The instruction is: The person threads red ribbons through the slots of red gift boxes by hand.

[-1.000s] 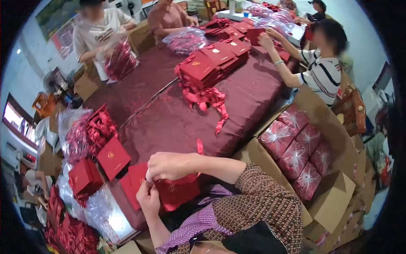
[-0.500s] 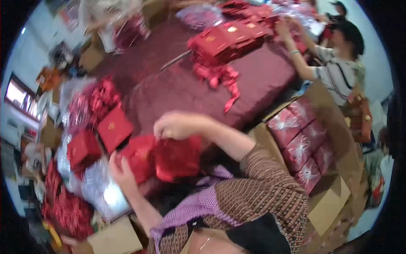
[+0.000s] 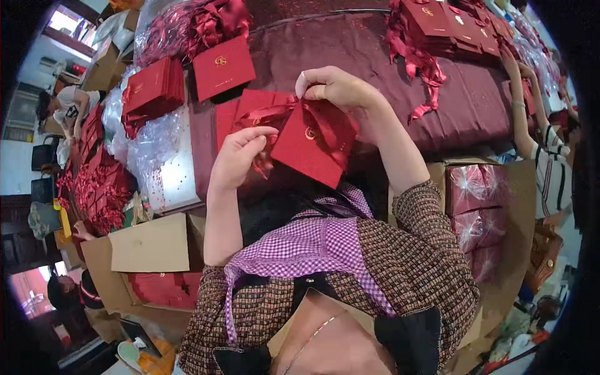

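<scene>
A red gift bag (image 3: 306, 140) with a gold emblem lies tilted in front of me, a shiny red ribbon (image 3: 269, 114) at its top. My right hand (image 3: 334, 87) is closed in a pinch on the ribbon at the bag's upper edge. To the left, my left hand (image 3: 240, 153) has thumb and forefinger pressed together on the ribbon, whose loose end hangs below the fingers. Other flat red bags (image 3: 259, 100) lie partly under the ribbon and behind my hands.
A single red bag (image 3: 224, 67) and a stack of red bags (image 3: 153, 90) lie left, near bundled ribbons (image 3: 206, 28). More bags (image 3: 431, 22) are at the far right, by a co-worker's arms (image 3: 520, 106). Cartons flank me; the right one holds wrapped red packs (image 3: 478, 212).
The view has swung right and sharpened. My left hand has gone from spread fingers beside the bags to pinching the ribbon. My right hand still pinches at the bag's top.
</scene>
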